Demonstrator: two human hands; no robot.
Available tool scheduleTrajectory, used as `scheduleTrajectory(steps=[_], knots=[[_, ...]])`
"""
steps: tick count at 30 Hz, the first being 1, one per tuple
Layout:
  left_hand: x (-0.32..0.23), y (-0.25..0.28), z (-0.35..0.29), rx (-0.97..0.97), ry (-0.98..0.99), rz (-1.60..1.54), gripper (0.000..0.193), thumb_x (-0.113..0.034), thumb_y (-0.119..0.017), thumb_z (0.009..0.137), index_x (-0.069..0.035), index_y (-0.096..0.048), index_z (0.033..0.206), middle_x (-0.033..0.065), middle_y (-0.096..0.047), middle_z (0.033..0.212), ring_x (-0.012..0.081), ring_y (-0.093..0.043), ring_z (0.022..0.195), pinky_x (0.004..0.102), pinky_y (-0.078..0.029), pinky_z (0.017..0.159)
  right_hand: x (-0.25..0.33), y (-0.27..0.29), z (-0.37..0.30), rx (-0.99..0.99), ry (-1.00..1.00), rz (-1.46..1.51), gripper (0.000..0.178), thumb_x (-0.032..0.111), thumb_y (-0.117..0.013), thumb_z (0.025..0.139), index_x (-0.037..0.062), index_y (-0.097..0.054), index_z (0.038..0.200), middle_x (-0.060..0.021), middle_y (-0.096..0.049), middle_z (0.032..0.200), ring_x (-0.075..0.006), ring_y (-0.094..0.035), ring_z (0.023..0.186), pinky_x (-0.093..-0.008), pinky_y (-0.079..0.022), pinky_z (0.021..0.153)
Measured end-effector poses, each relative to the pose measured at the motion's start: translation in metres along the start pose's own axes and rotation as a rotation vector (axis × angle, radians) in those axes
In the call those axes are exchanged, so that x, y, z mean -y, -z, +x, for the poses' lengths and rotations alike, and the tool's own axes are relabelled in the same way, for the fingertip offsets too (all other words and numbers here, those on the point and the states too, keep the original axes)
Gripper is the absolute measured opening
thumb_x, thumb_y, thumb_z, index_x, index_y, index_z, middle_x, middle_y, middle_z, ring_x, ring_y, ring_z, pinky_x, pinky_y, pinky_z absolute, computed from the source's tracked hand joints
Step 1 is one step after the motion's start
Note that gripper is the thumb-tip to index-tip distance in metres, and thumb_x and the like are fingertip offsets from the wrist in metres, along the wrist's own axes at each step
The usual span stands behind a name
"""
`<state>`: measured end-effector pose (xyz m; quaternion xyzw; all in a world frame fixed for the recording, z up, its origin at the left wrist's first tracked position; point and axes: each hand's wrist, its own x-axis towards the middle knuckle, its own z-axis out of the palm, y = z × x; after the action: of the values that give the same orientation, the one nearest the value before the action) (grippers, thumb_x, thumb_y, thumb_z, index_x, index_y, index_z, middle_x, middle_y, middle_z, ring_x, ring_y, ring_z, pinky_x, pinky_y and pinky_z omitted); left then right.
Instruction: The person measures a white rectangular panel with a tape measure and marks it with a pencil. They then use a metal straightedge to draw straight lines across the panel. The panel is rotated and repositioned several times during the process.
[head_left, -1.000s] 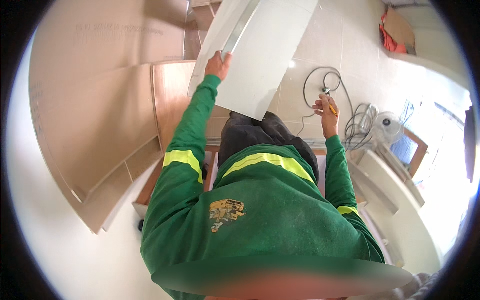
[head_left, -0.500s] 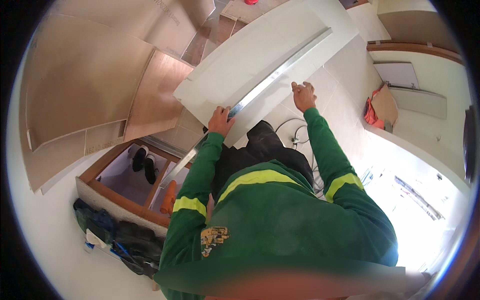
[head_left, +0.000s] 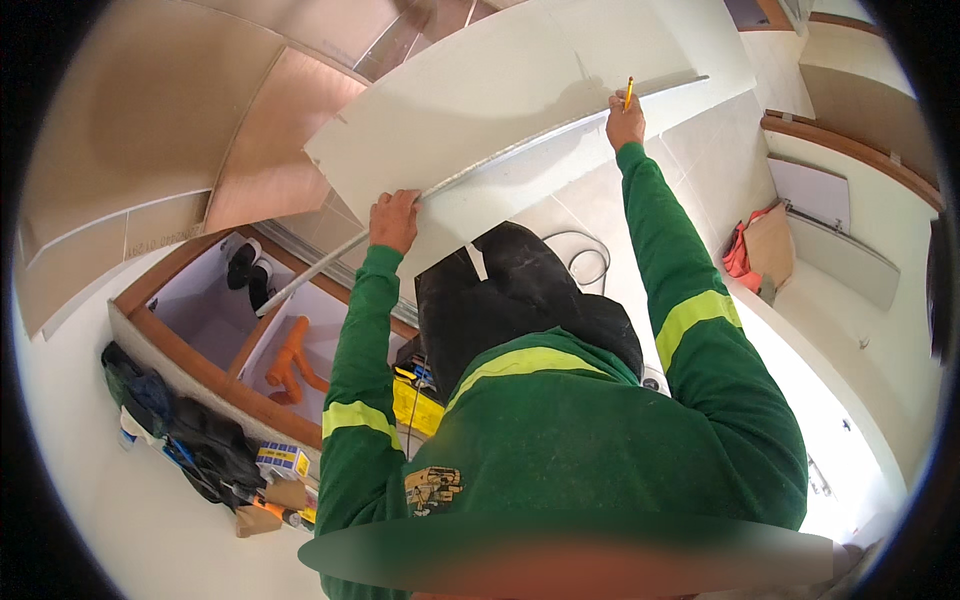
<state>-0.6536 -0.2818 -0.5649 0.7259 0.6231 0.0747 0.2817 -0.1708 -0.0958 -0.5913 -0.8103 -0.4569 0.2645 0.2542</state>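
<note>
A pale, large flat board (head_left: 450,105) lies tilted in front of me. A long, thin metal straightedge (head_left: 520,145) runs across it from lower left to upper right, its near end reaching past the board over the wooden cabinet. My left hand (head_left: 395,220) is closed on the straightedge near the board's left edge. My right hand (head_left: 626,124) is at the straightedge's far part, its fingers closed round a yellow pencil (head_left: 629,94) that stands up from them. Whether the right hand also touches the straightedge I cannot tell.
Brown boards (head_left: 130,130) lean at the left. An open wooden cabinet (head_left: 170,350) holds dark shoes (head_left: 245,275) and orange pipe fittings (head_left: 290,365). Beside my left arm is a yellow-and-black box (head_left: 418,400). A cable (head_left: 590,260) coils on the tiled floor; a red bag (head_left: 740,255) lies right.
My right hand has reached farther forward to the straightedge, and a pencil now shows in it. The straightedge looks thinner, seen more edge-on. The view has shifted, showing more of the left side.
</note>
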Motion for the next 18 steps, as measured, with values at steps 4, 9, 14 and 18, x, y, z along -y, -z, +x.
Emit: scheduleTrajectory(steps=[4,9,14,18], knots=[[-0.006,-0.002,0.011,-0.065,0.147,-0.169,0.025,-0.018,-0.065,0.097,-0.014,-0.069,0.122,0.0131,-0.068,0.111,0.0377,-0.060,0.101,0.0529,-0.048,0.089,0.010,0.007,-0.001,-0.132,-0.066,-0.097,0.063,0.029,-0.080,0.089,-0.0003,-0.056,0.139,-0.0271,-0.066,0.129,-0.0419,-0.064,0.120,-0.0507,-0.051,0.100],[-0.009,-0.013,-0.001,-0.276,0.187,0.064,0.033,-0.024,-0.071,0.093,-0.017,-0.069,0.125,0.0199,-0.059,0.127,0.0414,-0.053,0.118,0.0542,-0.042,0.104,0.009,-0.009,0.011,-0.110,-0.285,0.007,0.087,0.032,-0.088,0.079,-0.0024,-0.046,0.147,-0.0313,-0.064,0.132,-0.0440,-0.062,0.126,-0.0485,-0.050,0.107],[0.035,-0.035,-0.050,-0.718,0.919,-0.091,0.070,-0.048,-0.077,0.089,-0.006,-0.058,0.141,0.0227,-0.049,0.143,0.0434,-0.047,0.131,0.0528,-0.036,0.115,0.033,-0.016,0.010,-0.164,-0.213,-0.006,0.091,0.032,-0.088,0.077,0.0004,-0.043,0.149,-0.0312,-0.064,0.132,-0.0453,-0.063,0.125,-0.0495,-0.050,0.107],[0.071,-0.069,-0.092,-0.696,1.738,-0.538,0.092,-0.063,-0.073,0.091,-0.004,-0.042,0.156,0.0214,-0.045,0.151,0.0425,-0.045,0.136,0.0496,-0.032,0.120,0.051,-0.014,0.008,-0.083,-0.205,-0.083,0.084,0.038,-0.084,0.080,0.0012,-0.044,0.144,-0.0322,-0.065,0.130,-0.0475,-0.063,0.123,-0.0508,-0.050,0.106]])
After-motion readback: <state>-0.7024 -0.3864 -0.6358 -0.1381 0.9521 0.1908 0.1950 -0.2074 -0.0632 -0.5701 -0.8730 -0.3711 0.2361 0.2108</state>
